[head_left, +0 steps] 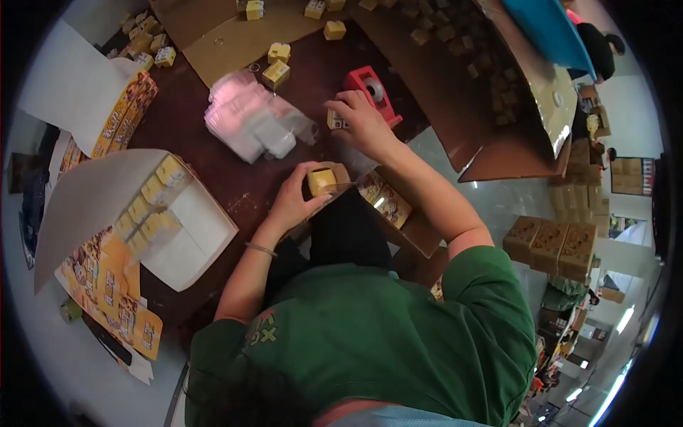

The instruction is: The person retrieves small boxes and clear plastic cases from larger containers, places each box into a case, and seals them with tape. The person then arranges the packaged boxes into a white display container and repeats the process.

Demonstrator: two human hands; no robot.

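My left hand (290, 201) is closed around a small yellow box (323, 181), held at the table edge above my lap. Clear plastic shows at the front of this box. My right hand (364, 128) has its fingers over another small yellow-and-white box (336, 119), beside the red tape dispenser (371, 92). Left of that hand lies a pile of clear plastic bags (252, 117). Two more small yellow boxes, one of them a nearer box (275, 74), sit behind the bags.
An open white carton (191, 245) at the left holds rows of small yellow boxes. Printed orange card packaging (107, 281) lies beyond it. A large cardboard box (491, 153) with many small boxes stands at the back right. Brown cartons (551, 245) are stacked on the floor at right.
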